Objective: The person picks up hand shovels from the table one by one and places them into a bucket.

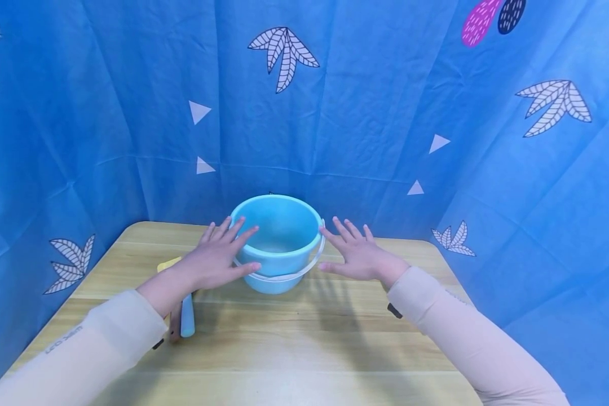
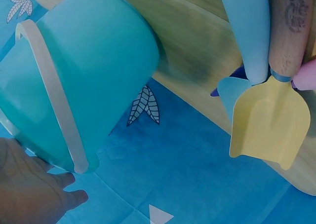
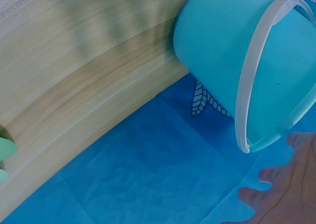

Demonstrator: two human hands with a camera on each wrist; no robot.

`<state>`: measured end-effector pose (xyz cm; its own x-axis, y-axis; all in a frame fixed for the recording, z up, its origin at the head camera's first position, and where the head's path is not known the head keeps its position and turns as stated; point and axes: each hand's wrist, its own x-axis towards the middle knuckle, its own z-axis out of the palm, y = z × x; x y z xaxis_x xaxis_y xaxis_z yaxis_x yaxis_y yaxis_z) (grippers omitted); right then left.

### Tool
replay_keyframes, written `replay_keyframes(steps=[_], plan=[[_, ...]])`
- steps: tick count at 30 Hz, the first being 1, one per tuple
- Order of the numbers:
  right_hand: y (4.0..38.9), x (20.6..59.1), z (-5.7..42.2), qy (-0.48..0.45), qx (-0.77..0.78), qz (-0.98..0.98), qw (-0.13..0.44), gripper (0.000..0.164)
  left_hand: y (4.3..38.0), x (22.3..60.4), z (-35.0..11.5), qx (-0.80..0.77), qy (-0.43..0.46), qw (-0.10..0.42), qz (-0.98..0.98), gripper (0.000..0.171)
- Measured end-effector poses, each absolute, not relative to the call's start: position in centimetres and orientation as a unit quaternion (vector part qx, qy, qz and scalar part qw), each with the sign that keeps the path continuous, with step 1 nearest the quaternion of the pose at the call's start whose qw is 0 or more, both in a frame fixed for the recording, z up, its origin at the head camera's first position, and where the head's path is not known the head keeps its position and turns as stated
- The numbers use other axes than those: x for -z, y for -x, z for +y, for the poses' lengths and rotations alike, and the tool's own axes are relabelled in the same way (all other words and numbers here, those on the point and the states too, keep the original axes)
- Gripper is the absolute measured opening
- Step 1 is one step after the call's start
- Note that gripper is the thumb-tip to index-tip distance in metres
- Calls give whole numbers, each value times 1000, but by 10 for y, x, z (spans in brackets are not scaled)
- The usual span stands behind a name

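Note:
A light-blue bucket (image 1: 276,260) stands upright on the table, its white handle (image 1: 279,278) hanging down across the front. My left hand (image 1: 217,258) is at the bucket's left side, fingers spread, partly overlapping the rim in the head view. On the opposite side my right hand (image 1: 357,255) is held with fingers spread, fingertips near the rim. Whether either hand touches the bucket, I cannot tell. Neither one holds anything. In the left wrist view, the left fingers (image 2: 64,179) show below the rim; the right wrist view has the right fingers (image 3: 269,174) near the handle's end.
Left of the bucket lie a yellow toy shovel (image 2: 269,118) with a wooden handle (image 2: 291,31), a light-blue tool (image 2: 249,31) and a pink piece (image 2: 306,76). Green rounded objects (image 3: 6,150) show at the right wrist view's edge. Blue patterned cloth (image 1: 365,113) surrounds the wooden table (image 1: 284,349).

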<state>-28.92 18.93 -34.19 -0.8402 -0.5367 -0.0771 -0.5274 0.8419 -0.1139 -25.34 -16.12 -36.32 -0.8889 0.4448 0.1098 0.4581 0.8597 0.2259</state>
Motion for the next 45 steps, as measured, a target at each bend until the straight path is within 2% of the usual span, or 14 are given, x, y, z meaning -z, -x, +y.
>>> replay_keyframes(steps=[17,24,32,45], plan=[[289,343,186,285,44,956,51,89,253,364,-153,132,251,44,-958,88],[291,343,184,281,44,957,59,90,254,364,-150,129,274,59,-951,79],[292,342,184,286,51,955,52,86,256,366,-147,130,283,70,-948,71],[292,343,172,301,63,950,57,81,257,367,-148,119,280,67,-950,71]])
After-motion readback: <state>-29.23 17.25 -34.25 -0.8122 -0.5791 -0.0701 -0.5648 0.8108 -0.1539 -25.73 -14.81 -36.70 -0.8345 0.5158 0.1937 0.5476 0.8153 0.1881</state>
